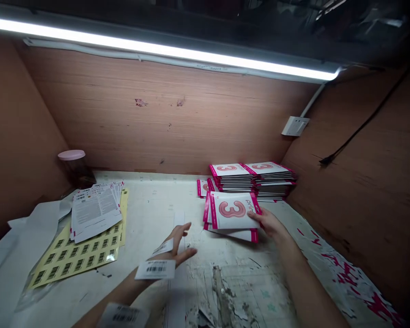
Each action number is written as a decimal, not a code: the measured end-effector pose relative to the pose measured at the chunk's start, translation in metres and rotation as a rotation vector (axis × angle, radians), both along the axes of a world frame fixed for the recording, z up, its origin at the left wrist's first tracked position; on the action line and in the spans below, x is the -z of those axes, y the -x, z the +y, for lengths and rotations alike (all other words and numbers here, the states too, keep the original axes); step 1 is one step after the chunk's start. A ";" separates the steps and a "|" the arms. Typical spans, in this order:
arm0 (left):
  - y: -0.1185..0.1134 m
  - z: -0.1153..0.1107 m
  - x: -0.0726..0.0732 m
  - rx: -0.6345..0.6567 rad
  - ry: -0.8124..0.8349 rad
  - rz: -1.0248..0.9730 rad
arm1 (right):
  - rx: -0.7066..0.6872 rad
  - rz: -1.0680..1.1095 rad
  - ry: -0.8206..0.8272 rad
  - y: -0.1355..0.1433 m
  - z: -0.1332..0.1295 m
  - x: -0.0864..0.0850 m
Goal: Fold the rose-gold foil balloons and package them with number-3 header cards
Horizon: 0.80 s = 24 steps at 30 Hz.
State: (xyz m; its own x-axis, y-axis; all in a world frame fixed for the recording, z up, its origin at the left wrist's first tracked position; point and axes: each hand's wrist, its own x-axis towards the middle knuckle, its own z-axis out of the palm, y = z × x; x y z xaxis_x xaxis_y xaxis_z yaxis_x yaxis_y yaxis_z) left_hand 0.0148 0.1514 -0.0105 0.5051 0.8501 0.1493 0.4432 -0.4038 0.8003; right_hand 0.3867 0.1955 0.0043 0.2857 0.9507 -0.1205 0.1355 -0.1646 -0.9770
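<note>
My right hand (270,223) grips the right edge of a white and magenta packet (230,210) printed with a pink number 3, with its thumb on top. Other packets of the same kind lie beneath and beside this one, partly hidden. To the left, my left hand (177,248) hovers with fingers apart and nothing between them. Barcode labels stick to it and its arm: one on the back of the hand (163,247), one at the wrist (155,269), another on the forearm (123,315).
Stacks of packets (237,182) stand against the back wall at right. At left lie yellow barcode sheets (75,259), printed cards (95,212) and a pink-lidded jar (73,168). Magenta scraps (345,273) litter the right side. A black cable (358,130) hangs there.
</note>
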 end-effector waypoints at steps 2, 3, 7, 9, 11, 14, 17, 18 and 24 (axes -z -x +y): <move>-0.026 0.019 0.005 -0.035 0.066 -0.126 | 0.011 0.032 -0.131 0.005 -0.035 0.005; -0.039 0.025 0.008 -0.036 0.087 -0.193 | 0.020 0.036 -0.171 0.007 -0.053 0.009; -0.080 0.027 0.008 0.132 0.125 -0.373 | -0.052 -0.043 -0.258 0.019 -0.114 0.025; -0.092 0.020 0.004 0.225 0.103 -0.390 | -0.049 -0.034 -0.325 0.028 -0.131 0.029; -0.097 0.013 0.002 0.229 0.080 -0.405 | -0.019 0.037 -0.366 0.036 -0.139 0.033; -0.098 0.013 0.011 0.158 0.131 -0.398 | -0.041 0.076 -0.327 0.042 -0.144 0.044; -0.095 0.020 0.027 0.127 0.204 -0.335 | -0.113 0.057 -0.300 0.028 -0.139 0.051; -0.094 0.023 0.032 0.118 0.216 -0.320 | -0.158 0.060 -0.328 0.019 -0.132 0.047; -0.095 0.030 0.044 0.085 0.255 -0.269 | -0.209 -0.653 -0.505 -0.029 0.003 -0.039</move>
